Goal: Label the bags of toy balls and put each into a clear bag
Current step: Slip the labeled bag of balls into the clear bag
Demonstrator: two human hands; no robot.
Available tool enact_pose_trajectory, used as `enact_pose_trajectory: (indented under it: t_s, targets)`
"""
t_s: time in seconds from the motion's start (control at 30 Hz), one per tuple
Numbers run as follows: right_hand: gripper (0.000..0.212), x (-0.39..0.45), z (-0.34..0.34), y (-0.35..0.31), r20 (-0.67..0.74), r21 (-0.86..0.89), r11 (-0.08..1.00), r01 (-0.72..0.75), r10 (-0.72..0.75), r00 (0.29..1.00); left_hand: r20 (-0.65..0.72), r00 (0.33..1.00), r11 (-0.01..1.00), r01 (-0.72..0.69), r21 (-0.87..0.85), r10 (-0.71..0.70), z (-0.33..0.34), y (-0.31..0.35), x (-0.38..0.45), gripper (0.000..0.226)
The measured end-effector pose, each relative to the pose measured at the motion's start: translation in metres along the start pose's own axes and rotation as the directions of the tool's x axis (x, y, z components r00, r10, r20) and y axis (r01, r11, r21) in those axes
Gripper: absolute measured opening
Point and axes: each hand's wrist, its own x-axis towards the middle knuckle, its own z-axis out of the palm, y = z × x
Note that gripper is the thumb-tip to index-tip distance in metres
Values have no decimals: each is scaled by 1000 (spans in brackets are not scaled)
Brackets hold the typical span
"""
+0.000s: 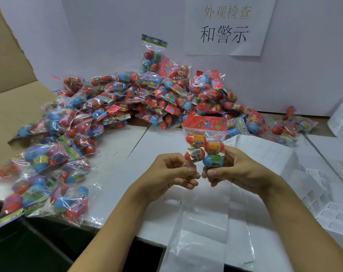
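Note:
A bag of toy balls (205, 146) with a red flowered header card stands upright above the table, holding orange and blue egg-shaped balls. My right hand (237, 169) grips its lower right side around the blue ball. My left hand (172, 171) pinches at the bag's bottom edge with curled fingers. A long clear bag (206, 228) hangs down from between my two hands over the white table (143, 154); which hand holds its mouth I cannot tell.
A big pile of toy-ball bags (143, 99) covers the back and left of the table. Sheets of white labels (316, 193) lie at the right. An open cardboard box (7, 91) stands at the left. A paper sign (225, 26) hangs on the back wall.

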Motion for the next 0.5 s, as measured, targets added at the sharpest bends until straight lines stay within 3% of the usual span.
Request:
enact_pose_trajectory:
  t_s: [0.3,0.5]
  targets:
    - [45,-4,-16,8,213,140,988,-64,33,977,68,997,999,43,-29,-41,-3,2,-1,15]
    - [43,-3,-19,8,261,184,979,-87,37,965,96,994,996,66,-60,-60,-4,3,-1,13]
